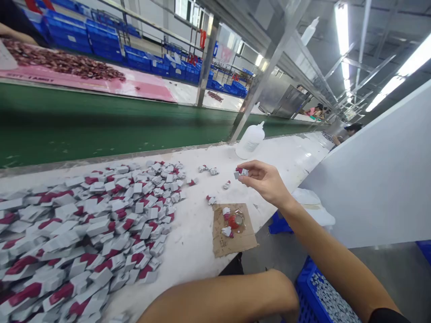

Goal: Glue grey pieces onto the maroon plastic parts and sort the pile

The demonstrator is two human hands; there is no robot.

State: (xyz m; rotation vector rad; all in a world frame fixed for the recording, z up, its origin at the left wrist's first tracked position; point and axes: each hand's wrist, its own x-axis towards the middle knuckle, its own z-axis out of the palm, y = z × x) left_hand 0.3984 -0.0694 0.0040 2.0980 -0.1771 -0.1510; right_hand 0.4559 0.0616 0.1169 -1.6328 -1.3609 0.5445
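My right hand (261, 179) pinches a small grey-white and magenta piece (241, 172) between thumb and fingertips, above the white tabletop (188, 242). Several similar loose pieces (213, 171) lie close by on the table. Below the hand is a brown cardboard square (219, 242), wet in places, bearing a small round container with red in it (235, 220) and two more pieces. To the left spreads a large heap of grey-white blocks with magenta parts (101, 226). My left forearm crosses the bottom of the view; its hand is out of sight.
A white squeeze bottle (251, 141) stands behind my right hand. Beyond a green conveyor belt (101, 130) are blue crates (104, 38) and dark red pieces on pink sheeting. A blue basket of small pieces (332, 296) sits low right, beside a white panel (377, 179).
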